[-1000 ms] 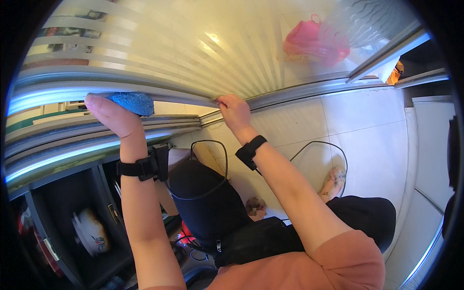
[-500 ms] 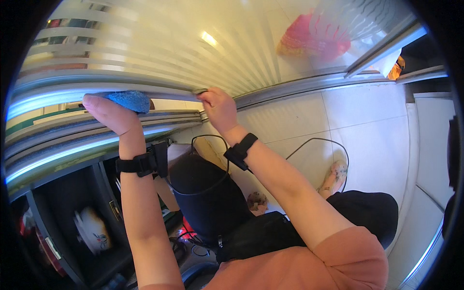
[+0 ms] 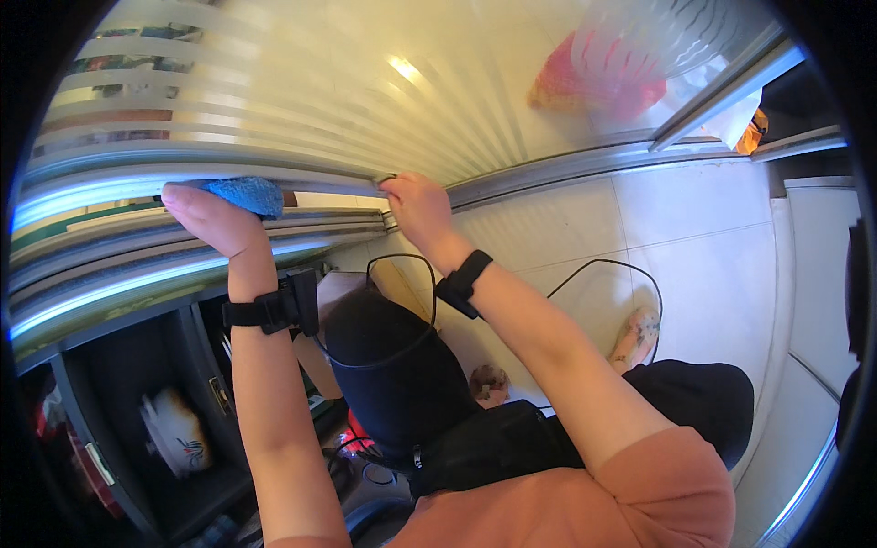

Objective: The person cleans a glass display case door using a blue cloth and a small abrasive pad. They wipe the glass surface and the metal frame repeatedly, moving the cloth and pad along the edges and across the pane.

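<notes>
My left hand (image 3: pixel 208 219) presses a fuzzy blue cloth (image 3: pixel 247 195) against the edge of a glass sliding door's metal frame (image 3: pixel 301 173). Its fingers point left along the frame, and the cloth partly hides them. Farther right, my right hand (image 3: pixel 418 208) is closed at the same door edge, its fingertips hooked round the frame. The striped, partly frosted glass panel (image 3: pixel 365 100) fills the space beyond both hands. Beneath my left hand run several parallel metal frame edges (image 3: pixel 137 251), with a narrow gap between them and the door edge.
At lower left stands a dark open cabinet (image 3: pixel 119 365) with a white patterned container (image 3: pixel 174 434) inside. A black cable (image 3: pixel 594 263) loops over the tiled floor (image 3: pixel 703 210). White cabinetry (image 3: pixel 818 274) lines the right side. A pink and yellow bundle (image 3: pixel 594 82) shows through the glass.
The view has shifted slightly. Both hands stay at nearly the same places on the door edge, my right hand a touch farther right.
</notes>
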A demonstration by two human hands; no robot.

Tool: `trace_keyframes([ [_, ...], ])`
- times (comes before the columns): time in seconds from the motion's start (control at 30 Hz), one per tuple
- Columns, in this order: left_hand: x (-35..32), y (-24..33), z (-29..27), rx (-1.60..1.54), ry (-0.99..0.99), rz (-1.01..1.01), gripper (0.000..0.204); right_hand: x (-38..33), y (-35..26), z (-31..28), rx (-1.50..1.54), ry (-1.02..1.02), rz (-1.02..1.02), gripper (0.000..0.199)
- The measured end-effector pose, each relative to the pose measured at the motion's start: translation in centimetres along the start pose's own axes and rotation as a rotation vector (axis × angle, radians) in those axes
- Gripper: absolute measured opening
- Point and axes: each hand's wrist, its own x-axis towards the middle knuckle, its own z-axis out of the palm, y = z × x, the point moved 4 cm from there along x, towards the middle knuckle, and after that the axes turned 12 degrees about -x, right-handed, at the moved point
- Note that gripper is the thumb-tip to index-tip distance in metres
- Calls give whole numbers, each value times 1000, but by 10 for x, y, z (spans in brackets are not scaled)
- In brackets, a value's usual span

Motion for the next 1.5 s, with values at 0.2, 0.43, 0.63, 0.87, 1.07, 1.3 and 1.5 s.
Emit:
trace_keyframes([
  [0.2,-4,5,5,-45,-20,17,46,-10,26,7,-229,-224,292,15],
  [0.43,-5,10,10,34,-59,50,49,-11,34,18,449,-188,729,18],
  [0.63,-9,14,20,-7,-72,69,51,-6,33,18,693,-92,904,20],
  [0.87,-15,12,18,24,-118,42,56,-7,43,14,690,-225,872,20],
  [1.07,-13,8,11,-35,-114,127,46,-7,39,18,841,-302,897,18],
  [1.3,-12,4,6,-31,-124,90,44,-6,39,21,908,-365,913,16],
  [1.5,-15,3,7,-91,-92,47,44,-8,47,28,905,-366,907,16],
])
